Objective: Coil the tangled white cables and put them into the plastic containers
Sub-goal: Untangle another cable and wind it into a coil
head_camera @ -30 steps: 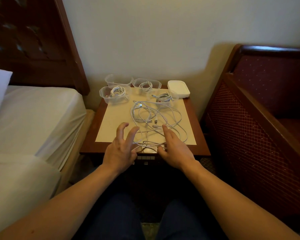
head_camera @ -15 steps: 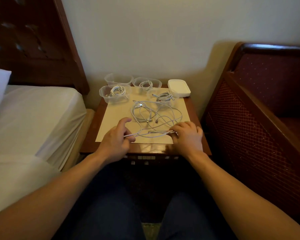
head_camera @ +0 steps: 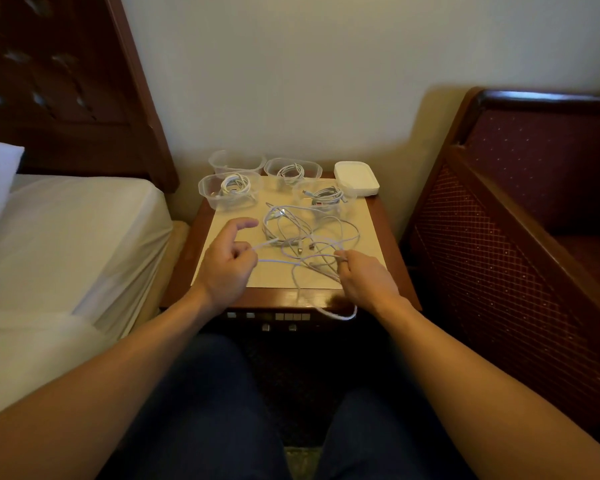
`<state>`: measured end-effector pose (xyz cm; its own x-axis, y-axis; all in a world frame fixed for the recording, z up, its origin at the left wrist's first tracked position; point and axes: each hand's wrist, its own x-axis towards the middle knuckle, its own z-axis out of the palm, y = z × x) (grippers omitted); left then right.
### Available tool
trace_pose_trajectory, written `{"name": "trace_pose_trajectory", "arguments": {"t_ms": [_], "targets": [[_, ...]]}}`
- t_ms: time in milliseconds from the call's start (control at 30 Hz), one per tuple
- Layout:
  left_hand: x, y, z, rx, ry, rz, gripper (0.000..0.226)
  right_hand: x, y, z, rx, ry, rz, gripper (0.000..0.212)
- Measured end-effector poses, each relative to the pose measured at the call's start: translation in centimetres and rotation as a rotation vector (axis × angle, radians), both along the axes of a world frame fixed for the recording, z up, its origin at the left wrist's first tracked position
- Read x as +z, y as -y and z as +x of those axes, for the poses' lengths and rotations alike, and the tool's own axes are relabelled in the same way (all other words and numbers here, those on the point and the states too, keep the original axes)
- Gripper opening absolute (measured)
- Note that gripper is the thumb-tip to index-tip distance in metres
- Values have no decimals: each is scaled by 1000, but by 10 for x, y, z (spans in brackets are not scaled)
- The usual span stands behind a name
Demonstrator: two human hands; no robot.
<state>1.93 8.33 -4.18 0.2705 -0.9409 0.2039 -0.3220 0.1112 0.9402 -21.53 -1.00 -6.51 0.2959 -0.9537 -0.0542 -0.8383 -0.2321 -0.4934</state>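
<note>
The tangled white cables (head_camera: 305, 237) lay loose on the worktop (head_camera: 388, 237). Half a second earlier our hands sat low on a taut strand; now the left hand (head_camera: 227, 268) pinched one end, forefinger raised, and the right hand (head_camera: 364, 275) gripped strands, a loop hanging over the edge. Untangling had begun; the far-left container (head_camera: 236, 161) waited empty.

Bare cream mat (head_camera: 236, 271) lies open at the small wooden nightstand's (head_camera: 184, 271) near-left corner — the loose tangle of white cables (head_camera: 312, 237) fills the middle, clear plastic containers (head_camera: 229, 190) and white lids (head_camera: 356, 178) crowd the back edge.
</note>
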Motion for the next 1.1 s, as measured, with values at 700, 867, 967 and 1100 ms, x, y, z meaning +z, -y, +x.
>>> {"name": "trace_pose_trajectory", "arguments": {"t_ms": [700, 867, 967, 1100], "targets": [[51, 12, 42, 655, -387, -194, 22, 6, 19, -8, -223, -358, -104, 28], [91, 28, 64, 613, -957, -421, 31, -10, 4, -4, -109, -565, -158, 56], [104, 30, 64, 517, -1036, -392, 36, -20, 0, 0, -66, -594, -116, 73], [95, 23, 43, 504, -611, -278, 20, -14, -5, 17, 46, -502, -102, 75]]}}
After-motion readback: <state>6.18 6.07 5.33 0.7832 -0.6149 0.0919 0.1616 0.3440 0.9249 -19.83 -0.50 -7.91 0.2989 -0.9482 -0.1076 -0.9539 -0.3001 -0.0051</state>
